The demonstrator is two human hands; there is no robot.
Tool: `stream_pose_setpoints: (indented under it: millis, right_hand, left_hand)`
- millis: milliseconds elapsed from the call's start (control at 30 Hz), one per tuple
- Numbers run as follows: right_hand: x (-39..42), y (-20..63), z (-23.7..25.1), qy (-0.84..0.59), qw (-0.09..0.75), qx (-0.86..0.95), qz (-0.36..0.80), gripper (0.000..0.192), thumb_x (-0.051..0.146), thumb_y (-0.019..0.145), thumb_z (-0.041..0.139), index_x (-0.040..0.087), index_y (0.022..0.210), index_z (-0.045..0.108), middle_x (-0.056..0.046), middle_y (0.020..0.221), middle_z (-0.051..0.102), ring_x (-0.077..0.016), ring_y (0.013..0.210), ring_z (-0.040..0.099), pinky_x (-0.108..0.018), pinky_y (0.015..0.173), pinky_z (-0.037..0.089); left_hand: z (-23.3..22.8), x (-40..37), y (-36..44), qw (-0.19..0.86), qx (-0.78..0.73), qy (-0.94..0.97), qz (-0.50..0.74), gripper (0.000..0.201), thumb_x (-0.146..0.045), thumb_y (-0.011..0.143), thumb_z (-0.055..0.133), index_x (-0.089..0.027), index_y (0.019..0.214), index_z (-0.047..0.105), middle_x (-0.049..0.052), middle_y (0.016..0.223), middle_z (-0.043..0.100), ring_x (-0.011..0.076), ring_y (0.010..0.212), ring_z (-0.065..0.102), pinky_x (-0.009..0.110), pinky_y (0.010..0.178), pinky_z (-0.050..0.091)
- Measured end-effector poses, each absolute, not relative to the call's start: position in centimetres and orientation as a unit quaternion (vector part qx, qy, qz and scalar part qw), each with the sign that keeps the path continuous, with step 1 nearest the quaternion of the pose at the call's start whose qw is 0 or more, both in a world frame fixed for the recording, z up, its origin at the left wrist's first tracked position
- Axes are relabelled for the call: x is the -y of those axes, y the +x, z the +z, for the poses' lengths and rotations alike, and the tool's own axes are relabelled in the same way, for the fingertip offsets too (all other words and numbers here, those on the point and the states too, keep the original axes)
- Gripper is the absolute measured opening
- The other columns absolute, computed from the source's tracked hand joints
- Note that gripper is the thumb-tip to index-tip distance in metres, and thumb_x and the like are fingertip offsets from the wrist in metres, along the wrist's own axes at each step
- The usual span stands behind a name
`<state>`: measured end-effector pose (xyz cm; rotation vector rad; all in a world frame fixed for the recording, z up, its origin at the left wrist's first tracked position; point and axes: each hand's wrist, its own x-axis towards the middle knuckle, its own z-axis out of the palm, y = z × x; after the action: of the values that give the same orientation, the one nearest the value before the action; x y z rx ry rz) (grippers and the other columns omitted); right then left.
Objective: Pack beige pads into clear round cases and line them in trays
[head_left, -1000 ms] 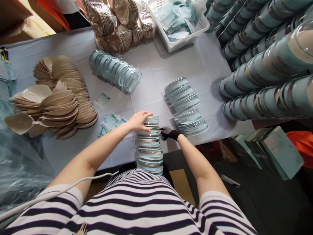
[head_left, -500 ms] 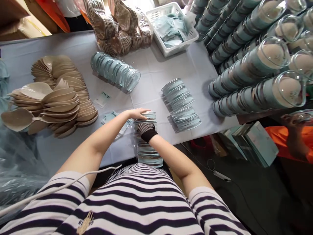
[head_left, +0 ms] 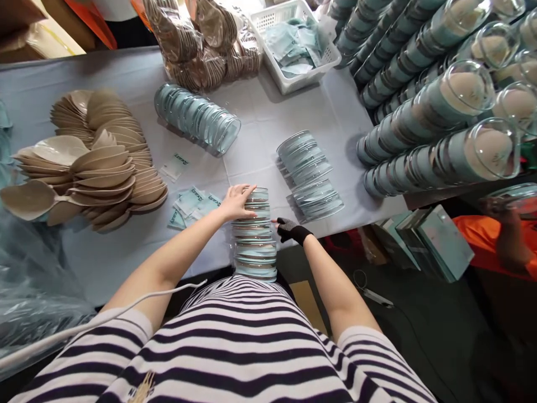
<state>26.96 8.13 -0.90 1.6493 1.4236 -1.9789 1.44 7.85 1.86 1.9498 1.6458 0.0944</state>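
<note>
A row of clear round containers with pale blue and brown contents (head_left: 255, 252) runs from the table's front part to the striped shirt. Around its far end lies my left hand (head_left: 238, 202), thumb and fingers apart and gripping the containers. My right hand (head_left: 289, 230), in a black-and-grey half-finger glove, is just right of the row with a small gap. Its index finger points at the containers and nothing shows in it. Left of the row lie several printed pale blue sachets (head_left: 193, 204).
Brown spoon-shaped pieces (head_left: 113, 162) are piled left. Further container rows lie at back (head_left: 197, 117) and right (head_left: 310, 176). A white basket (head_left: 289, 84) holds sachets. Tall container stacks (head_left: 436, 151) line the right edge. A co-worker's hand (head_left: 509, 224) is far right.
My right hand has moved right, off the container row. My left hand has shifted slightly and now wraps the row's far end. More of the containers and sachets show.
</note>
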Motion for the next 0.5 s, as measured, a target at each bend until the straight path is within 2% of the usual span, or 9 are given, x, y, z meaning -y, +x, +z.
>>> stream_pose_setpoints:
  millis: [67,167,267,333,400,500]
  right_hand:
    - [-7.4,27.5,-2.0,0.512,0.14,-0.424,-0.734,0.029,0.021,0.083,0.057,0.016,0.111,0.06,0.006,0.054,0.051,-0.0089,0.048,0.052,-0.024,0.056,0.054]
    - [-7.6,26.6,-3.1,0.479,0.162,-0.429,-0.748,0.019,0.021,0.077,0.064,0.016,0.096,0.063,0.005,0.053,0.052,-0.0086,0.046,0.052,-0.021,0.052,0.051]
    - [-8.5,26.6,-3.4,0.473,0.176,-0.461,-0.73,0.004,0.02,0.079,0.061,0.015,0.079,0.061,0.005,0.049,0.049,-0.007,0.042,0.047,-0.018,0.045,0.044]
    - [-8.6,27.1,-2.9,0.457,0.167,-0.5,-0.717,0.01,0.02,0.081,0.057,0.015,0.071,0.058,0.004,0.051,0.051,-0.007,0.043,0.047,-0.017,0.043,0.042]
    - [-8.1,27.3,-1.6,0.445,0.152,-0.568,-0.675,0.016,0.021,0.082,0.054,0.015,0.069,0.059,0.001,0.057,0.056,-0.0088,0.048,0.053,-0.018,0.047,0.045]
    - [-6.6,24.9,1.1,0.456,0.147,-0.668,-0.569,0.021,0.025,0.086,0.051,0.015,0.074,0.066,-0.006,0.075,0.068,-0.0174,0.072,0.065,-0.028,0.069,0.053]
  left_hand:
    - [1.7,-8.0,1.5,0.293,-0.613,0.734,0.022,0.106,-0.062,0.066,0.074,-0.031,0.155,0.023,0.011,0.151,0.034,0.0331,0.138,0.029,0.045,0.117,0.013]
    - [1.8,-8.6,1.4,0.296,-0.605,0.739,0.002,0.106,-0.064,0.066,0.074,-0.033,0.154,0.024,0.01,0.15,0.034,0.0328,0.136,0.03,0.045,0.116,0.015]
    - [2.1,-8.9,1.4,0.291,-0.61,0.737,-0.012,0.106,-0.065,0.066,0.073,-0.033,0.154,0.025,0.009,0.149,0.035,0.0335,0.136,0.03,0.045,0.115,0.018]
    - [2.3,-9.0,1.4,0.291,-0.611,0.736,-0.022,0.104,-0.064,0.067,0.073,-0.034,0.154,0.025,0.009,0.149,0.034,0.0349,0.135,0.03,0.045,0.114,0.019]
    - [2.6,-9.2,1.6,0.293,-0.61,0.736,-0.029,0.102,-0.065,0.068,0.072,-0.036,0.154,0.025,0.009,0.15,0.034,0.0353,0.135,0.03,0.045,0.113,0.02]
    - [2.8,-9.5,2.0,0.294,-0.608,0.737,-0.031,0.102,-0.065,0.067,0.072,-0.038,0.153,0.025,0.008,0.151,0.035,0.034,0.135,0.031,0.045,0.112,0.022]
